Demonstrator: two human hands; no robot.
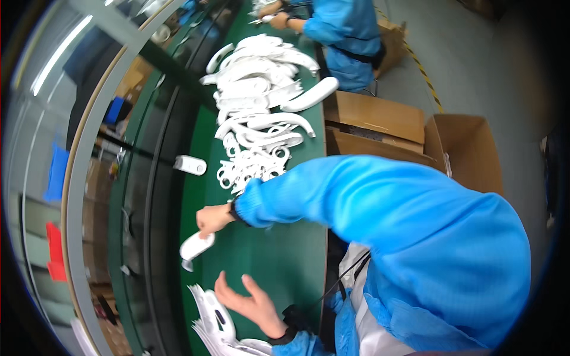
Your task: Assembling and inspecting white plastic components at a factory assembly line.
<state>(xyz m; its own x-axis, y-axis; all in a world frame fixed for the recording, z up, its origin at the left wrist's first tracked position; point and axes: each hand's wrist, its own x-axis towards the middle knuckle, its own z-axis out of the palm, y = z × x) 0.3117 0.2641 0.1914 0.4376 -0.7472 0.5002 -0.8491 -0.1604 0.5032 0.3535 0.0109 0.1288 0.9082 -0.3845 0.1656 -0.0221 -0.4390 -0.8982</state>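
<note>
My right hand (214,219) grips one end of a short, rounded white plastic part (197,244) above the green bench top. A small greyish tip shows at the part's lower end. My left hand (252,301) is open, thumb and fingers apart, with nothing in it. Right beside that hand lies a stack of curved white plastic shells (214,320), one with a dark oval opening; whether the hand touches them I cannot tell. Past my right forearm is a heap of small white ring-shaped parts (249,166). A single white piece (190,165) lies apart from it.
A large pile of long curved white shells (261,77) covers the far part of the green bench (279,255). Cardboard boxes (380,118) stand along its right side. At the far end a person in blue (347,35) handles white parts. A metal frame (80,178) runs along the left.
</note>
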